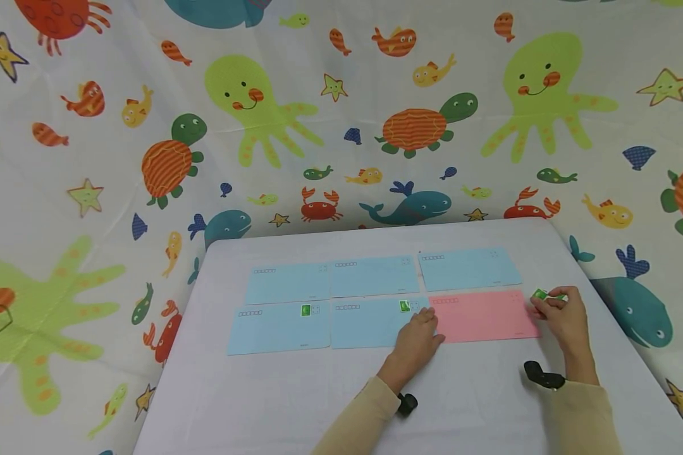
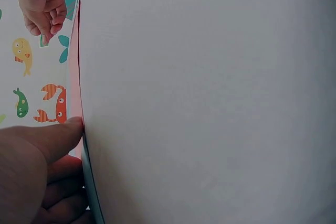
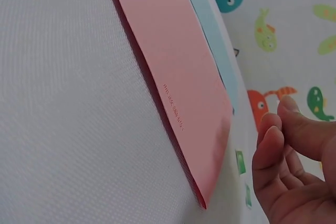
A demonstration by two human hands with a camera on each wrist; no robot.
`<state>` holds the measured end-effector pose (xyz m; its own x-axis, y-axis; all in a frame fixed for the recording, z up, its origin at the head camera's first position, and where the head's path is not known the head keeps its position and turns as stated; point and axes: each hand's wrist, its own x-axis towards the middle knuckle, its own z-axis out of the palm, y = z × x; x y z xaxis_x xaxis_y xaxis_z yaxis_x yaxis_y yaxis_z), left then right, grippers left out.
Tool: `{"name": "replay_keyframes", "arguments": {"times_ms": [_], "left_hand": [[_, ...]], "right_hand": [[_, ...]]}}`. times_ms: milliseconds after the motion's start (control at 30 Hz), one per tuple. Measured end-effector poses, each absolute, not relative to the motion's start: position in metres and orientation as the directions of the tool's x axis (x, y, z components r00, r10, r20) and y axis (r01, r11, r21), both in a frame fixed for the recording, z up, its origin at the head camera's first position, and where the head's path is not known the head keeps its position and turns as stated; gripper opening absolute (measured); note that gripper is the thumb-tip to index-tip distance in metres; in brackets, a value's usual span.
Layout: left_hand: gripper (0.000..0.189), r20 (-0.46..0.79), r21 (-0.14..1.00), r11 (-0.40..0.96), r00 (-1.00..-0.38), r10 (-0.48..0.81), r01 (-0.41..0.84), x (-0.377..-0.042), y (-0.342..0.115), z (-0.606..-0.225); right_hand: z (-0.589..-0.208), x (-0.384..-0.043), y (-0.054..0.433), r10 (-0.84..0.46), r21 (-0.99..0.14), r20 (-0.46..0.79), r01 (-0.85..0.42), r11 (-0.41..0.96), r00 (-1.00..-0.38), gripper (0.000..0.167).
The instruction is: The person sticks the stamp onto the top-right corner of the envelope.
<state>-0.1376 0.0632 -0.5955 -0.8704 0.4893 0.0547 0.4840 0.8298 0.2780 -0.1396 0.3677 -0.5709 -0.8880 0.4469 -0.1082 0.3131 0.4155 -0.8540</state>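
My left hand [image 1: 414, 347] rests at the seam between a stamped blue envelope [image 1: 364, 328] and the pink envelope [image 1: 484, 319]. Its thumb [image 2: 58, 137] touches the near edge of the pink paper in the left wrist view. Off the pink envelope's right end, my right hand [image 1: 563, 316] pinches a small green stamp [image 1: 539, 294] between thumb and fingertips. That stamp [image 2: 44, 41] also shows at the fingertips in the left wrist view. In the right wrist view, green stamps [image 3: 240, 162] lie on the table beside the hand, and the held one is hidden.
Three blue envelopes [image 1: 461, 272] form the back row. Another blue envelope [image 1: 279, 332] at front left bears a green stamp [image 1: 305, 310]. The white-covered table [image 1: 262, 404] reaches a cloth backdrop [image 1: 341, 170] printed with sea animals. Each wrist wears a black camera [image 1: 543, 375].
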Motion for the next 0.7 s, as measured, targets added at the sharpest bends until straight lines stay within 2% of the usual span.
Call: {"name": "replay_keyframes", "arguments": {"times_ms": [133, 400, 533, 700], "left_hand": [[0.041, 0.051, 0.271, 0.832, -0.870, 0.490, 0.484, -0.1380, 0.0635, -0.5957], [0.042, 0.050, 0.287, 0.827, -0.870, 0.491, 0.484, -0.1386, 0.0629, -0.5960], [0.042, 0.057, 0.286, 0.823, -0.866, 0.496, 0.490, -0.1378, 0.0620, -0.5959], [0.042, 0.062, 0.279, 0.822, -0.863, 0.501, 0.497, -0.1371, 0.0612, -0.5943]], "right_hand": [[-0.5725, -0.1397, 0.3671, 0.453, -0.848, -0.098, 0.313, 0.428, -0.886, 0.033], [-0.5700, -0.1410, 0.3652, 0.440, -0.833, -0.121, 0.332, 0.443, -0.890, 0.047], [-0.5678, -0.1413, 0.3639, 0.435, -0.820, -0.127, 0.341, 0.459, -0.891, 0.047], [-0.5654, -0.1444, 0.3631, 0.440, -0.840, -0.152, 0.351, 0.415, -0.885, 0.057]]}}
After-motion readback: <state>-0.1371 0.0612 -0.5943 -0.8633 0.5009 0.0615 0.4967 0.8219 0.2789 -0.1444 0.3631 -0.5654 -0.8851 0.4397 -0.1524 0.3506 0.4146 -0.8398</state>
